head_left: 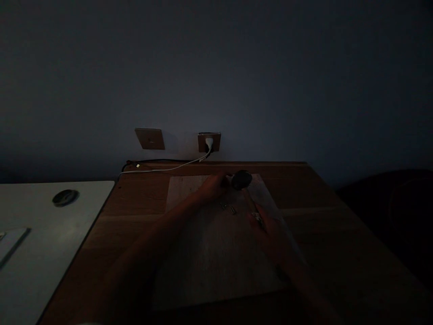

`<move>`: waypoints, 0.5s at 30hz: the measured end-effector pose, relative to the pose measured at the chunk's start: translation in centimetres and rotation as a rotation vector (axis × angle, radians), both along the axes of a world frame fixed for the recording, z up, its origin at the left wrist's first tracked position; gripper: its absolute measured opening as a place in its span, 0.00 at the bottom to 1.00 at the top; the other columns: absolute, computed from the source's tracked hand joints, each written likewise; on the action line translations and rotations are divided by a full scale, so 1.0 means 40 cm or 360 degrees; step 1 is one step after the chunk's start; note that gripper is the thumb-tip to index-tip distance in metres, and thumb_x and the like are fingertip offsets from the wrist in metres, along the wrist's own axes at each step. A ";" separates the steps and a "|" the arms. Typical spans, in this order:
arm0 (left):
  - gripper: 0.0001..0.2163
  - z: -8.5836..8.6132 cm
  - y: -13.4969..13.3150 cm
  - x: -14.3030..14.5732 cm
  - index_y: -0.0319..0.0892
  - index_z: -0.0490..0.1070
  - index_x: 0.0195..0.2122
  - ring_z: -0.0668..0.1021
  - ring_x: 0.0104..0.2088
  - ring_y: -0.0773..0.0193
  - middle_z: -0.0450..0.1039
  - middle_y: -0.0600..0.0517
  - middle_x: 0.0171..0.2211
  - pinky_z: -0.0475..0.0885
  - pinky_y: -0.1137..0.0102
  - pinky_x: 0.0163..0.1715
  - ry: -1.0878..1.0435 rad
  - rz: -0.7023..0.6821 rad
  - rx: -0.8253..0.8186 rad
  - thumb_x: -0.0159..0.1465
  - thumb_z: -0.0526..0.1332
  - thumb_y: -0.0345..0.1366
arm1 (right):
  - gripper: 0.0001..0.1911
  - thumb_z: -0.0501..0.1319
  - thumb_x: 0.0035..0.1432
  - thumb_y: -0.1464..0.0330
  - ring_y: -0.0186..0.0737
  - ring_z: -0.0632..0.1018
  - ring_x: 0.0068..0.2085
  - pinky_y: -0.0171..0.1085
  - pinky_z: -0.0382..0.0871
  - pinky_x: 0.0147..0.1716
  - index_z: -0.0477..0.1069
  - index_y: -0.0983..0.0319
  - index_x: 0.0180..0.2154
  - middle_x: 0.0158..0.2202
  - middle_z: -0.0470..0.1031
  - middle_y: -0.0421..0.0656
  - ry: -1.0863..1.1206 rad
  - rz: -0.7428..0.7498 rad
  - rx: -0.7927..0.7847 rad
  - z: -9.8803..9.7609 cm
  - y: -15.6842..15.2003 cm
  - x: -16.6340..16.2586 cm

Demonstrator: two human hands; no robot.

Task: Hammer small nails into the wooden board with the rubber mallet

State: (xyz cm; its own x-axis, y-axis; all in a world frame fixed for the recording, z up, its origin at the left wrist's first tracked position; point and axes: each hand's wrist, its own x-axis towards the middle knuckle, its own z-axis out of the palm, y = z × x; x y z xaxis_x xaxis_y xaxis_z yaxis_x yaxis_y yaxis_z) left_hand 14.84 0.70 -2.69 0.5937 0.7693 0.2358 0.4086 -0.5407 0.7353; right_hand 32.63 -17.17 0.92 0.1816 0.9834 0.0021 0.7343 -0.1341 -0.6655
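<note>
Right hand (272, 229) clasps round-headed black mallet (241, 180), best kept clear of left hand (213, 186) (hold indiscernible) near pale rectangular board's (216, 253) far edge.

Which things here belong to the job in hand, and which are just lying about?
Seemingly in the job:
- mallet-like tool, in the right hand
- board beneath it
- small metal pieces on the board

Seemingly just about:
- white cable, plugged in at the wall
- dark round object on the white table
</note>
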 end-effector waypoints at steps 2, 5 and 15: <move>0.21 0.011 0.003 -0.013 0.39 0.70 0.54 0.80 0.42 0.59 0.77 0.47 0.43 0.74 0.67 0.43 0.0024 0.0001 0.0090 0.58 0.66 0.30 | 0.37 0.50 0.63 0.47 0.58 0.81 0.48 0.52 0.73 0.48 0.69 0.66 0.61 0.48 0.81 0.56 0.0032 -0.0137 -0.0068 0.003 -0.026 0.015; 0.13 0.049 0.003 -0.049 0.38 0.73 0.46 0.78 0.41 0.60 0.75 0.44 0.47 0.73 0.68 0.41 0.0152 -0.0066 0.0221 0.60 0.64 0.31 | 0.39 0.51 0.61 0.43 0.59 0.77 0.56 0.52 0.70 0.54 0.70 0.63 0.61 0.56 0.78 0.55 0.0128 -0.0324 -0.0147 0.001 -0.079 0.039; 0.05 0.142 -0.090 -0.060 0.42 0.77 0.36 0.80 0.40 0.57 0.79 0.47 0.38 0.72 0.69 0.37 0.0831 -0.0573 0.0672 0.64 0.61 0.28 | 0.37 0.52 0.61 0.42 0.57 0.76 0.58 0.51 0.71 0.55 0.72 0.60 0.60 0.57 0.77 0.53 0.0324 -0.0434 -0.0272 -0.020 -0.133 0.057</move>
